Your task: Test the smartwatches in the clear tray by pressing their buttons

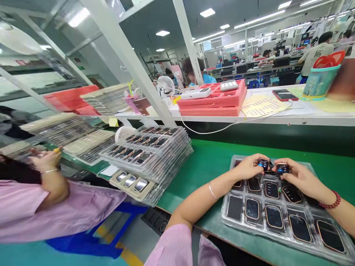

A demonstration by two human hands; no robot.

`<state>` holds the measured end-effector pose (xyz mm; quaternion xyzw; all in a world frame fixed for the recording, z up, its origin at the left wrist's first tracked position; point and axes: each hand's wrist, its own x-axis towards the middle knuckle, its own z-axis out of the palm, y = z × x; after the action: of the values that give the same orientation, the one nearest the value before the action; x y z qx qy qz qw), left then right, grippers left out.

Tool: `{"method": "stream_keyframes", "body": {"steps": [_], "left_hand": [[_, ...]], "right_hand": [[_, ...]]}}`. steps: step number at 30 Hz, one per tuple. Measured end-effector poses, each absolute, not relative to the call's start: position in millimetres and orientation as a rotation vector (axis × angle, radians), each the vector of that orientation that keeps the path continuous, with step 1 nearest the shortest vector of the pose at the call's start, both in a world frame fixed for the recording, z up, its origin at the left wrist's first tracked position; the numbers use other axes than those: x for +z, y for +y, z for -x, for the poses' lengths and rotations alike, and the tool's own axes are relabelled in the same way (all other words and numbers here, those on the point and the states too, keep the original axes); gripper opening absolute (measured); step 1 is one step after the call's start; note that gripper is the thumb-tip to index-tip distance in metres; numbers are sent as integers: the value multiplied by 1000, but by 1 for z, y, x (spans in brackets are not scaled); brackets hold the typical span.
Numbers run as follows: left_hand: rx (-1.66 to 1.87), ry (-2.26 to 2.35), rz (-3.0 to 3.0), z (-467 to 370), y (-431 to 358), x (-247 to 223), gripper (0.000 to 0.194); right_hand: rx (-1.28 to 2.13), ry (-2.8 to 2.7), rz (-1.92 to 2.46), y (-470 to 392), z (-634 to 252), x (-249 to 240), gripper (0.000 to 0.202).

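Observation:
Two small square watch-like devices with lit screens are held up over the far side of a clear plastic tray [227, 218]. My left hand [251, 166] grips the left device [263, 164] between thumb and fingers. The right device [282, 169] is pinched in my right hand [301, 178]. The two devices are close together, screens facing me. Below them, the tray's compartments hold several similar dark-screened devices [274, 216] with gold-coloured rims. Part of the tray's right side is hidden under my right hand and forearm.
Left of the tray rises a tall stack of clear trays [169, 162] with more devices. A white-edged shelf [271, 121] runs behind, bearing red foam trays [213, 105], a phone [285, 95] and a teal cup [318, 83]. A co-worker's hand [47, 160] is at the far left.

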<state>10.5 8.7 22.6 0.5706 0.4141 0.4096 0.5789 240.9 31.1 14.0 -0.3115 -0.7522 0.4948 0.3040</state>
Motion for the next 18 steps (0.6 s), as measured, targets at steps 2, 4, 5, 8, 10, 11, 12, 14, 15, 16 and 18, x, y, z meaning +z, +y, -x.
{"method": "stream_keyframes", "body": {"steps": [2,4,5,8,10,11,12,14,15,16,18], "left_hand": [[962,959,-1348,-10,8,21,43],[956,970,-1357,-9,8,20,44],[955,972,-1360,-8,8,20,45],[953,963,-1355,-7,7,21,46],[947,956,-1348,-7,7,22,46],[945,955,-1347,-7,7,23,46],[943,956,-1346,-7,7,23,47],[939,957,-1341,-7,7,23,48],[937,958,-1337,-8,7,23,48],[934,959,-1334,-8,7,23,49],[928,963,-1338,-8,7,24,50]], "right_hand": [[1361,-1977,800,30,-240,15,31],[1399,-1947,786,29,-238,16,33],[1407,-1933,784,29,-237,16,34],[1386,-1923,786,29,-235,17,36],[1355,-1939,788,30,-234,17,37],[1341,-1947,789,30,-234,17,37],[1329,-1953,790,30,-233,17,38],[1322,-1951,789,30,-233,18,38],[1329,-1943,786,29,-233,19,38],[1338,-1932,782,29,-233,19,39],[1353,-1911,773,28,-233,20,40]]}}
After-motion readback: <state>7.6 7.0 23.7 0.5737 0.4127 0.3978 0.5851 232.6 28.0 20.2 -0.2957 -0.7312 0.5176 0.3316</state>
